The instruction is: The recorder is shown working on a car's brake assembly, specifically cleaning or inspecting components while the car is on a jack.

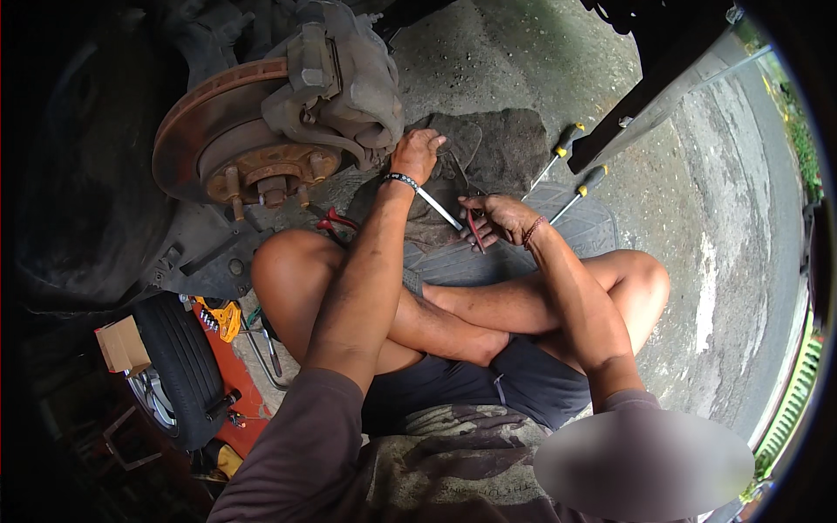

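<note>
My left hand (418, 154) is raised beside the lower edge of the grey brake caliper (370, 100). Its fingers are curled, and what they hold, if anything, is hidden. The caliper sits over a rusty brake disc (214, 96) on a hub with studs. My right hand (495, 218) is closed on red-handled pliers (474, 228), low over the ground in front of my crossed legs. A silver metal bar, perhaps a wrench handle (438, 209), slants between my left wrist and my right hand. Another red-handled tool (334, 220) lies near my left knee.
Two yellow-and-black screwdrivers (571, 138) (593, 180) lie right of a dark stone-like slab (510, 139). At lower left are a wheel (179, 370), a cardboard box (122, 344) and an orange tool case (244, 383). A dark beam (645, 96) crosses the upper right.
</note>
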A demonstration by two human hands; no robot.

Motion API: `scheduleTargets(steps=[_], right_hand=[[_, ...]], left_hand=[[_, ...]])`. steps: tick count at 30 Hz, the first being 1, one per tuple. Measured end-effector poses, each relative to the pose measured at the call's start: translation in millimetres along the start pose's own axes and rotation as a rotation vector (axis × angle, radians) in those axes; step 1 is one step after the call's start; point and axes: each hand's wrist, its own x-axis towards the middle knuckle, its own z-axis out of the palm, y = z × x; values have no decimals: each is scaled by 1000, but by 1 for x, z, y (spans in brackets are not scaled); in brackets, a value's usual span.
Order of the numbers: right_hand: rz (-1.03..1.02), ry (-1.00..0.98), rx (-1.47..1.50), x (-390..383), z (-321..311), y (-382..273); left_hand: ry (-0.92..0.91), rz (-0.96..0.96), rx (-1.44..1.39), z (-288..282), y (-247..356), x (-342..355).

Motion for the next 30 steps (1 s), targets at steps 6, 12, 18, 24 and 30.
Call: scheduleTargets(steps=[6,12,18,24,30], right_hand=[[-48,15,26,3,2,6],[97,-7,-36,-6,8,0],[55,64,1,-7,15,2],[3,90,-6,-3,17,4],[14,110,-27,1,17,7]], left_hand=[[-20,-20,-31,5,-7,1],[-3,14,-22,7,-9,-1],[-2,1,6,7,-7,-2],[3,-13,-12,5,-8,0],[-47,-41,-7,3,-8,1]])
